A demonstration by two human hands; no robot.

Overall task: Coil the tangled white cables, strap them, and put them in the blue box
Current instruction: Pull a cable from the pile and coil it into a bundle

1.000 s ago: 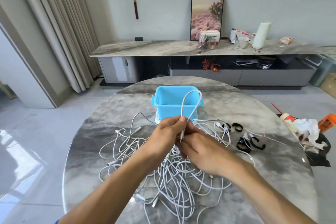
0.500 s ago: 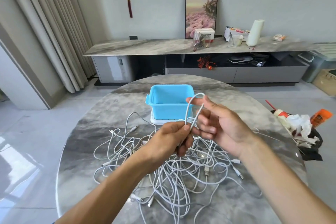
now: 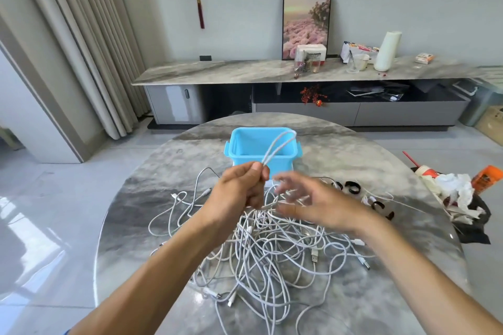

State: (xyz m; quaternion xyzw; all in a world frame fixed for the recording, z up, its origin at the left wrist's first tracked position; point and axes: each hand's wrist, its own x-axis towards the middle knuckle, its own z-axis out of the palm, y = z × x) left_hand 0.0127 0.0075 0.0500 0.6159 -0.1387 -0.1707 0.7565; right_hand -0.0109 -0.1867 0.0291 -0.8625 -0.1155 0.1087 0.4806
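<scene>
The job looks barely begun; the left hand (image 3: 239, 187) has its grip closed on a narrow loop (image 3: 280, 147) of one white cable, which rises up and away from the grip toward the blue box (image 3: 236, 148); the right hand (image 3: 307, 201), blurred, hovers just beside it with fingers spread and holding nothing. Below and nearer than both grips the white cables (image 3: 266, 250) lie in one tangled heap on the table (image 3: 141, 198); no finished coil shows, none strapped. The box stands just beyond the grip; no cable shows in the part of its inside that is visible. The black straps (image 3: 352, 187) lie right of the right hand, within reach; the likely hindrance is the knotted heap itself, which will drag on any strand pulled free.
</scene>
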